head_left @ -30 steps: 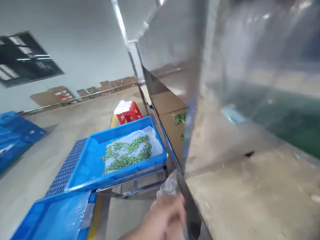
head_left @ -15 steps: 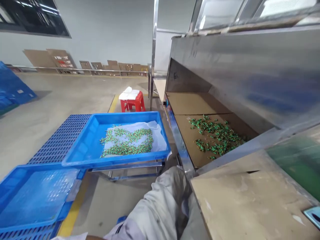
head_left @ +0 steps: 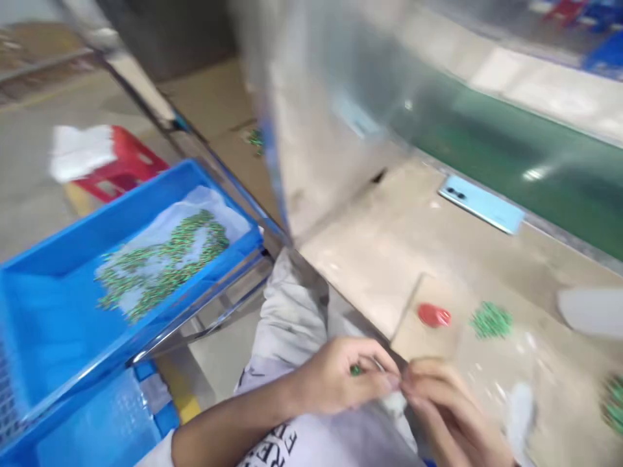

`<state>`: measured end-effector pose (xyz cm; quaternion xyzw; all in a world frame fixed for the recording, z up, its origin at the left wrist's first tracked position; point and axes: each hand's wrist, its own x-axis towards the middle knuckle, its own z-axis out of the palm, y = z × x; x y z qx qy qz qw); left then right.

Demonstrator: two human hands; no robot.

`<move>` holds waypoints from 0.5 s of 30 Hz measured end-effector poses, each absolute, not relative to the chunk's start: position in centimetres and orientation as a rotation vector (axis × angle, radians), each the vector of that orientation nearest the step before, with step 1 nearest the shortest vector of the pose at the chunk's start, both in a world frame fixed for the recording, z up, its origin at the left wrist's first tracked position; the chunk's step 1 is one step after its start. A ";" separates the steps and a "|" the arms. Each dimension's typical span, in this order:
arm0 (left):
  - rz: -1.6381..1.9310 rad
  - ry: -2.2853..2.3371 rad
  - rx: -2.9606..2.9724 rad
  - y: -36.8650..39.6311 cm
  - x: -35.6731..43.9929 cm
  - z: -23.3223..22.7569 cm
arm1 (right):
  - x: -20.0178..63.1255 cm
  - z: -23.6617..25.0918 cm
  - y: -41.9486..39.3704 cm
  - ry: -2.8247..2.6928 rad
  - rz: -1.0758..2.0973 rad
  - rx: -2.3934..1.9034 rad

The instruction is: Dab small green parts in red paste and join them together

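Note:
The picture is motion-blurred. My left hand [head_left: 341, 379] and my right hand [head_left: 448, 408] meet at the fingertips just off the near edge of a cardboard-covered worktop [head_left: 413, 240]. A small green piece [head_left: 356, 370] shows under my left fingers. What my right fingers pinch is too blurred to tell. On the worktop beyond my right hand lie a red cap-like thing [head_left: 435, 316] and a small heap of green pieces [head_left: 491, 320]. A clear plastic sheet or bag [head_left: 487, 370] seems to lie there too.
A blue tray [head_left: 58, 272] on a metal stand at left holds many green pieces [head_left: 165, 263] on white plastic. Behind it stands a red stool [head_left: 121, 168]. A light-blue phone [head_left: 481, 204] lies by a green belt [head_left: 511, 155]. More blue crates [head_left: 97, 428] sit lower left.
The camera swung right and down toward the worktop. Both my hands have come into view together at the bottom; half a second ago neither was visible.

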<state>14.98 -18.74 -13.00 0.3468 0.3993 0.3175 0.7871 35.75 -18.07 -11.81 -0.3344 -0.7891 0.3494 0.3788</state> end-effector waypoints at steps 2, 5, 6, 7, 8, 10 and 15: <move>0.678 0.837 0.757 -17.9 15.1 -12.6 | 36.3 -11.9 -17.8 -1.952 0.891 -0.876; 0.641 0.809 0.738 -17.3 16.0 -12.5 | 37.5 -12.5 -17.9 -1.928 0.902 -0.901; 0.645 0.815 0.745 -17.3 16.4 -12.6 | 37.9 -12.7 -18.1 -1.921 0.906 -0.919; 0.652 0.838 0.771 -17.4 16.8 -12.6 | 38.2 -13.0 -18.3 -1.906 0.905 -0.944; 0.659 0.876 0.821 -17.4 17.2 -12.6 | 38.5 -13.3 -18.6 -1.885 0.902 -0.971; 0.676 0.948 0.961 -17.5 17.6 -12.6 | 39.0 -13.6 -19.0 -1.850 0.896 -1.018; 0.735 0.994 1.198 -17.0 17.8 -12.1 | 39.4 -13.3 -18.8 -1.871 0.948 -1.057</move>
